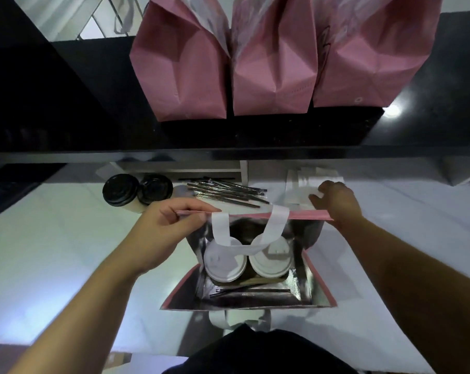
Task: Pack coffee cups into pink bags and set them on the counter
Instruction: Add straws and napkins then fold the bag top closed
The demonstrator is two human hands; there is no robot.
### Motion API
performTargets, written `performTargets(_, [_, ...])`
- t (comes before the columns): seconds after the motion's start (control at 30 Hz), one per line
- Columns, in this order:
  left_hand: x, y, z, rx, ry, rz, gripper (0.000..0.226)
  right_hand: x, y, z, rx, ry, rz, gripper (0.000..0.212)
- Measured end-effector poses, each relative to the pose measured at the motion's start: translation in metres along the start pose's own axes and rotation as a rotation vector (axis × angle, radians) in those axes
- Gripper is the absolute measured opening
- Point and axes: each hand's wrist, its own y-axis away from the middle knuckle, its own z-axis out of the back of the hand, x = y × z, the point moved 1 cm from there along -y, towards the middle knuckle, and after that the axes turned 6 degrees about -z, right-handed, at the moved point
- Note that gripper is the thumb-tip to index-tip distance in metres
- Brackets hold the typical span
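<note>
White worktop [53, 252] below a black counter [93, 125] carries the open pink bag [320, 290] containing two lidded cups [225, 263]. Left hand [158, 233] and right hand [336, 203] pinch its far rim.

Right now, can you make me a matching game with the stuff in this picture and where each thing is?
Things:
1. white-lidded cups
2. black-lidded cups
3. three closed pink bags
4. wrapped straws

Places:
A. up on the black counter
B. inside the open pink bag
C. on the white worktop, left of the straws
D. on the white worktop, just behind the open bag

Pairs: 1-B, 2-C, 3-A, 4-D
</note>
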Motion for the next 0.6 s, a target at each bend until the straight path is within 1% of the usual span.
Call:
performTargets(0.13, [0.002, 0.002, -0.001, -0.016, 0.014, 0.024, 0.025, 0.002, -0.005, -0.012, -0.011, 0.09, 0.027, 0.05])
performTargets(0.2, [0.004, 0.003, -0.001, -0.011, 0.015, 0.026, 0.026, 0.002, -0.005, -0.014, -0.037, 0.113, 0.032, 0.044])
performTargets(0.3, [0.004, 0.003, -0.001, -0.003, 0.031, 0.016, 0.024, 0.0, -0.006, -0.015, -0.062, 0.077, 0.03, 0.028])
performTargets(0.43, [0.004, 0.002, -0.001, -0.007, 0.044, 0.013, 0.024, -0.01, -0.009, -0.018, -0.069, -0.089, -0.013, 0.027])
performTargets(0.53, [0.005, 0.002, -0.002, -0.018, 0.048, 0.013, 0.024, -0.017, -0.012, -0.016, -0.08, -0.224, -0.099, 0.03])
performTargets(0.6, [0.005, 0.001, -0.002, -0.029, 0.068, 0.015, 0.024, -0.025, -0.014, -0.014, -0.108, -0.367, -0.165, 0.031])
